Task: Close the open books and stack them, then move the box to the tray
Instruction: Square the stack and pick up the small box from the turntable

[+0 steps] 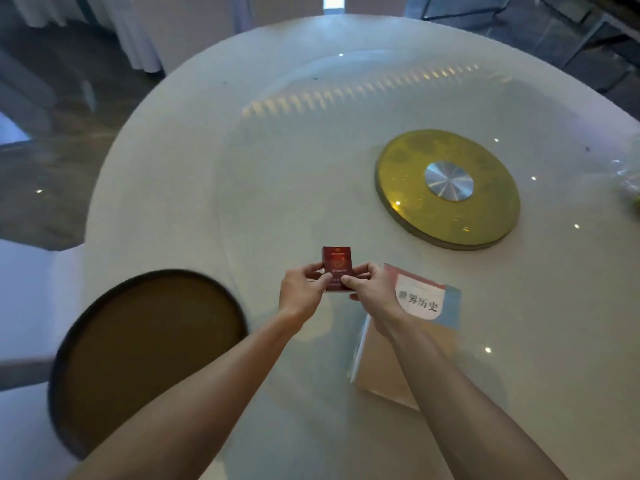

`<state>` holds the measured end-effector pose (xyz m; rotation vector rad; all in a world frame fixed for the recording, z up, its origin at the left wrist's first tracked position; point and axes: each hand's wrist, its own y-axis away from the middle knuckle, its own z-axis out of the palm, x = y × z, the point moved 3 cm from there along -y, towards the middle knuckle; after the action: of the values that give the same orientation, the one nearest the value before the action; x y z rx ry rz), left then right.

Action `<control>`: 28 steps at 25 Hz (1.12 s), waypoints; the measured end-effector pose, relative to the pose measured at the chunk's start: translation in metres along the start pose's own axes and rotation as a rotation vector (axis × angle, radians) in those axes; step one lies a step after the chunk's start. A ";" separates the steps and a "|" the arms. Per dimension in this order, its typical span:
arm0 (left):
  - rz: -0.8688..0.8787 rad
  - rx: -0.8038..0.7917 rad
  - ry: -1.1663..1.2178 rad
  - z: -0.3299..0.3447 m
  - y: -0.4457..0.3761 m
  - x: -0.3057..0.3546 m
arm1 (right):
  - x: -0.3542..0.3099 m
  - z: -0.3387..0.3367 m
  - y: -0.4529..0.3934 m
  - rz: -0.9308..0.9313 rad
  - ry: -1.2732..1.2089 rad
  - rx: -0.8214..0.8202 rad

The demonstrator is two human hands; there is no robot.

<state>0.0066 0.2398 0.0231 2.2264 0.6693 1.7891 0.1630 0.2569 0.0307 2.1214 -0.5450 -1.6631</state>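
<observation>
A small red box [336, 262] is held upright above the table, in the middle of the view. My left hand [302, 292] pinches its lower left side and my right hand [372, 289] pinches its lower right side. To the right, under my right forearm, lies a stack of closed books [429, 308] with a pastel cover and a white title label. A round brown tray [145, 351] with a dark rim sits at the lower left, partly over the table's edge and apart from the box.
The large round white table [277, 168] carries a glass turntable with a gold disc [446, 188] and a silver hub. Crinkled clear plastic [628, 181] lies at the far right edge. Dark floor and white drapes lie beyond the table.
</observation>
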 end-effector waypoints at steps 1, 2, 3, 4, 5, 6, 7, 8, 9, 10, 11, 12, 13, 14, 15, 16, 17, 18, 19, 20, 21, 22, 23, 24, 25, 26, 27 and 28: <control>-0.007 0.040 0.011 -0.020 0.006 -0.005 | -0.001 0.018 0.007 -0.011 0.030 -0.018; -0.022 0.068 0.015 -0.040 0.012 -0.012 | -0.001 0.036 0.013 -0.021 0.063 -0.032; -0.032 0.093 0.018 -0.063 0.018 -0.022 | 0.001 0.057 0.021 -0.027 0.093 -0.052; -0.040 0.112 0.014 -0.082 0.025 -0.030 | 0.003 0.076 0.028 -0.029 0.117 -0.070; -0.045 0.136 0.012 -0.101 0.031 -0.040 | 0.006 0.095 0.035 -0.029 0.137 -0.089; -0.052 0.165 0.000 -0.118 0.037 -0.051 | 0.010 0.114 0.042 -0.029 0.162 -0.102; -0.059 0.194 -0.013 -0.135 0.044 -0.062 | 0.014 0.132 0.048 -0.032 0.196 -0.113; -0.065 0.225 -0.028 -0.151 0.051 -0.074 | 0.019 0.152 0.054 -0.028 0.234 -0.132; -0.081 0.252 -0.037 -0.164 0.056 -0.085 | 0.025 0.168 0.060 -0.021 0.258 -0.150; -0.103 0.276 -0.035 -0.177 0.062 -0.096 | 0.033 0.184 0.064 -0.011 0.278 -0.165; -0.130 0.294 -0.036 -0.188 0.067 -0.108 | 0.039 0.199 0.069 0.001 0.297 -0.176; -0.150 0.304 -0.040 -0.197 0.071 -0.119 | 0.046 0.211 0.072 0.013 0.317 -0.186; -0.170 0.309 -0.049 -0.206 0.074 -0.130 | 0.052 0.223 0.076 0.026 0.340 -0.201; -0.187 0.314 -0.054 -0.213 0.075 -0.140 | 0.058 0.233 0.077 0.039 0.349 -0.217; -0.204 0.319 -0.062 -0.219 0.077 -0.148 | 0.063 0.241 0.080 0.050 0.355 -0.234; -0.213 0.322 -0.065 -0.225 0.077 -0.155 | 0.067 0.249 0.081 0.059 0.364 -0.249; -0.221 0.325 -0.071 -0.229 0.077 -0.161 | 0.069 0.254 0.082 0.061 0.381 -0.261; -0.232 0.330 -0.076 -0.231 0.077 -0.166 | 0.071 0.259 0.083 0.062 0.398 -0.272; -0.244 0.331 -0.082 -0.234 0.076 -0.169 | 0.073 0.262 0.084 0.061 0.418 -0.280; -0.251 0.327 -0.090 -0.235 0.075 -0.175 | 0.074 0.265 0.085 0.060 0.433 -0.288; -0.258 0.316 -0.102 -0.235 0.075 -0.178 | 0.074 0.266 0.086 0.063 0.444 -0.294; -0.259 0.303 -0.114 -0.234 0.074 -0.181 | 0.076 0.267 0.086 0.063 0.454 -0.299; -0.263 0.291 -0.128 -0.234 0.073 -0.182 | 0.076 0.266 0.086 0.064 0.464 -0.301; -0.261 0.283 -0.142 -0.234 0.072 -0.185 | 0.076 0.266 0.086 0.065 0.469 -0.307; -0.264 0.274 -0.150 -0.234 0.070 -0.185 | 0.077 0.266 0.085 0.069 0.472 -0.314; -0.267 0.268 -0.157 -0.234 0.068 -0.187 | 0.078 0.266 0.083 0.073 0.472 -0.317; -0.276 0.259 -0.166 -0.235 0.067 -0.186 | 0.077 0.265 0.083 0.077 0.478 -0.319; -0.278 0.247 -0.180 -0.235 0.065 -0.187 | 0.078 0.265 0.081 0.075 0.480 -0.319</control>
<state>-0.2357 0.0672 -0.0541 2.2725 1.1482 1.4198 -0.0832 0.1300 -0.0493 2.1203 -0.1912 -1.0568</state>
